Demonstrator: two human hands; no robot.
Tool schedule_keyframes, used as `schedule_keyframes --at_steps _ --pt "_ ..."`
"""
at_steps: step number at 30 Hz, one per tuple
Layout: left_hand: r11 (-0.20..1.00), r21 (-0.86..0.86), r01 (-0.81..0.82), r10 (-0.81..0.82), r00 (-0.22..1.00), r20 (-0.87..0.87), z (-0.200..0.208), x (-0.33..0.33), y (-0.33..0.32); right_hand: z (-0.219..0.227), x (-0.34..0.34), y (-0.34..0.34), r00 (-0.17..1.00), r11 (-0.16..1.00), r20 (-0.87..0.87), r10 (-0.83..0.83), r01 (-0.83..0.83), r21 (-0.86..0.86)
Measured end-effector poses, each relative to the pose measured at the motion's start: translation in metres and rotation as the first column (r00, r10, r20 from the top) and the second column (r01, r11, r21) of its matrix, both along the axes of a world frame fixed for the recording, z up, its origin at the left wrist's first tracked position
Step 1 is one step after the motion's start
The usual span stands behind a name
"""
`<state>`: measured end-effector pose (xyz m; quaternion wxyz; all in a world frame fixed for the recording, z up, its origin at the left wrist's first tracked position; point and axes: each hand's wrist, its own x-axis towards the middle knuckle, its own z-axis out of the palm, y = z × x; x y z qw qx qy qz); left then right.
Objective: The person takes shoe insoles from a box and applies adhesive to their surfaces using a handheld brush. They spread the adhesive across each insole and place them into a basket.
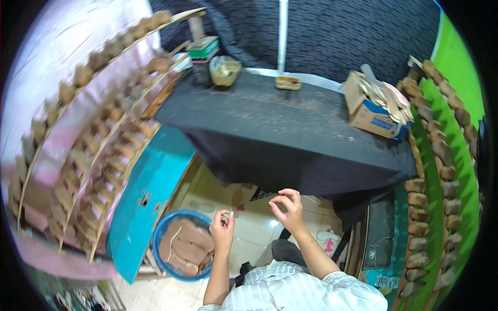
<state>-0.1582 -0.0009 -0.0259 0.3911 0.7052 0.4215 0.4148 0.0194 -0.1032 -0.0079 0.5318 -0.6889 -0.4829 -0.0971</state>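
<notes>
Both my hands are raised over the tiled floor, in front of the black-draped table. My left hand (223, 226) is closed in a pinch, thumb against fingertips, pointing up; whatever it may hold is too small to make out. A little higher and to the right, my right hand (288, 208) has its fingers curled in towards the thumb; anything between them is too fine to see. The hands are apart. Just left of my left forearm stands a round blue basin (158, 259), holding brown flat pieces (189, 243) and a pale curved strip.
The black-draped table (259, 109) bears a cardboard box (376, 119) of flat pale pieces, a small tray (288, 83), a yellowish container (226, 73) and a green-and-white box (203, 47). Racks of brown shoe-shaped blocks (83, 75) stand left and right. A teal panel (150, 176) leans beside the basin.
</notes>
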Motion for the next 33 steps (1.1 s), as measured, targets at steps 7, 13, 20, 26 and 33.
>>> schedule_keyframes --at_steps 7,13,20,26,33 --pt "0.967 0.052 0.248 -0.253 0.957 0.142 0.027 0.158 0.007 0.039 0.127 -0.028 0.958 0.969 0.148 -0.244 0.235 0.075" --pt "0.908 0.128 0.400 -0.416 0.896 0.157 0.056 0.265 -0.003 0.074 0.221 -0.063 0.879 0.903 0.206 -0.430 0.412 0.125" --pt "0.833 0.178 0.523 -0.547 0.827 0.131 0.059 0.347 -0.002 0.105 0.295 -0.076 0.789 0.834 0.270 -0.552 0.532 0.149" --pt "0.790 0.215 0.575 -0.605 0.788 0.114 0.061 0.400 0.027 0.136 0.364 -0.058 0.730 0.757 0.203 -0.653 0.636 0.150" --pt "0.731 0.235 0.640 -0.674 0.732 0.103 0.084 0.453 0.065 0.153 0.489 -0.040 0.566 0.568 0.228 -0.792 0.821 -0.063"
